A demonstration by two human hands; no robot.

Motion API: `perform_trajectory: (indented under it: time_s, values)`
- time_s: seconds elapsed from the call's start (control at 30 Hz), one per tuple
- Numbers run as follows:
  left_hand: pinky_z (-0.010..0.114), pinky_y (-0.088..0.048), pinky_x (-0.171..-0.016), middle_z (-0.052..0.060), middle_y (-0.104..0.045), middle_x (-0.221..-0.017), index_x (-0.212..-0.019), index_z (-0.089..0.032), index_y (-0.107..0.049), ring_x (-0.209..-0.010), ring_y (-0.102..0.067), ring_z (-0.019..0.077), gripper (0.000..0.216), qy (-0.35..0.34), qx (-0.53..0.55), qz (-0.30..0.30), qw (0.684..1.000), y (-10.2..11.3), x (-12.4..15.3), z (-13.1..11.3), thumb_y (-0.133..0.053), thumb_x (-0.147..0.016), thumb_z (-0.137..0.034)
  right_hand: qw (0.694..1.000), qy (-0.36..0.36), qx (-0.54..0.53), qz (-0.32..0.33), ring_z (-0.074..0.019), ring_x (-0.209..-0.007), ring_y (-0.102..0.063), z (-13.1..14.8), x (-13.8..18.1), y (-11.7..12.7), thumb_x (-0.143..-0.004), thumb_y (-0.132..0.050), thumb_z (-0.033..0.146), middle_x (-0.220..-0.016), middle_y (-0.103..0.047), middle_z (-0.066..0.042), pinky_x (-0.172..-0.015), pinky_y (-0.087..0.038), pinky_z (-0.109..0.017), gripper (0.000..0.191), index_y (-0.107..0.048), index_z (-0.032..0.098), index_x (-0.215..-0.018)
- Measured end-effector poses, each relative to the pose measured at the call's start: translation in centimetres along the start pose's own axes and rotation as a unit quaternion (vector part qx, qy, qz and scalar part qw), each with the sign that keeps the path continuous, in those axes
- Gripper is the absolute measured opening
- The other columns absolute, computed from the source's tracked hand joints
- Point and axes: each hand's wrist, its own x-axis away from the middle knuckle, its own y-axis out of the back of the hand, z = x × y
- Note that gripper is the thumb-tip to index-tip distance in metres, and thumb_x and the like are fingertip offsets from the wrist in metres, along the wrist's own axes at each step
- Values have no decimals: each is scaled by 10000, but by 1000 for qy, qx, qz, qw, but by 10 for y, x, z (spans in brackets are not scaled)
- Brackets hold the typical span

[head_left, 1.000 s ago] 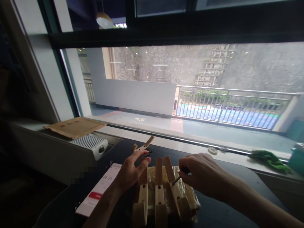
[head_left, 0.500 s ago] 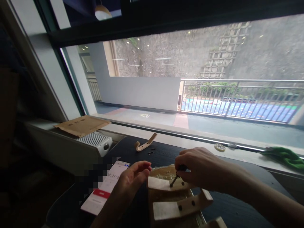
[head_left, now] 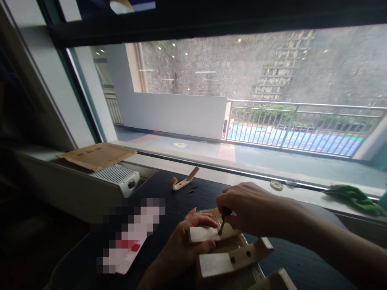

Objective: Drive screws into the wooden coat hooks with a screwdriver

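A wooden rack with several hooks (head_left: 229, 262) lies on the dark table (head_left: 181, 201) near the bottom centre, partly over a clear plastic bag. My left hand (head_left: 187, 237) is closed round the end of the farthest hook (head_left: 201, 233), thumb on top. My right hand (head_left: 244, 209) pinches a small dark screwdriver (head_left: 222, 221) with its tip down on that same hook, close to my left fingertips. A loose wooden hook (head_left: 184, 181) lies farther back on the table with a couple of small dark screws (head_left: 191, 189) beside it.
A blurred-out phone (head_left: 130, 237) lies left of the rack. On the sill to the left sit a white device (head_left: 117, 179) and a cardboard envelope (head_left: 96, 155). A roll of tape (head_left: 276, 185) and a green cloth (head_left: 353, 197) lie on the right sill, below the window.
The rack went from pointing away from me to lying crosswise. My left hand, open a second ago, moved right and closed on the farthest hook. My right hand kept the screwdriver on it.
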Motion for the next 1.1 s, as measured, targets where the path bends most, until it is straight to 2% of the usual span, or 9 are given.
perform_trajectory:
  time_s: [0.13,0.4,0.57,0.67,0.8,1.1]
  values:
    - [489,-6,-1152,36,-714,-1045,-886,-250,-706,-1154,-554,305,298,-5,-4,-11,1000,-4,0,4,-781,-601,-205,1000,-15,7,-2,-92,-531,-416,-2,-3,-2,-697,-538,105,-637,-609,6,-512,-231,-239,166,-667,200,-741]
    - [489,-37,-1150,42,-710,-1043,-882,-255,-705,-1163,-548,309,290,-8,-18,-32,999,-7,0,7,-762,-609,-180,995,-90,-35,-20,-94,-488,-391,-10,4,-6,-742,-560,231,-559,-567,28,-488,-223,-238,85,-636,223,-706]
    - [476,-43,-1154,35,-712,-1046,-880,-246,-687,-1137,-571,282,274,-7,-28,-37,999,-9,2,5,-731,-622,-166,998,-46,-21,-22,-112,-556,-448,-8,10,0,-755,-526,180,-666,-613,18,-494,-211,-241,183,-611,236,-908]
    - [477,-62,-1152,36,-713,-1048,-894,-232,-671,-1143,-569,265,279,-3,-50,-28,998,-9,3,0,-698,-632,-140,999,-14,-32,-26,-99,-560,-434,-8,10,4,-789,-497,176,-674,-596,23,-495,-219,-232,93,-576,217,-817]
    - [473,-80,-1147,31,-714,-1043,-896,-230,-664,-1146,-567,255,276,-2,-59,-23,998,-9,2,-3,-686,-637,-140,999,9,-49,-11,-85,-527,-371,-9,8,4,-827,-466,196,-634,-545,41,-474,-219,-218,101,-521,205,-743]
    - [481,-82,-1140,29,-704,-1056,-883,-233,-662,-1126,-578,264,269,-7,-43,-35,998,-9,2,-1,-691,-631,-143,997,-50,-24,-57,-76,-461,-288,-4,5,-9,-864,-465,248,-533,-449,54,-435,-167,-228,176,-467,196,-696]
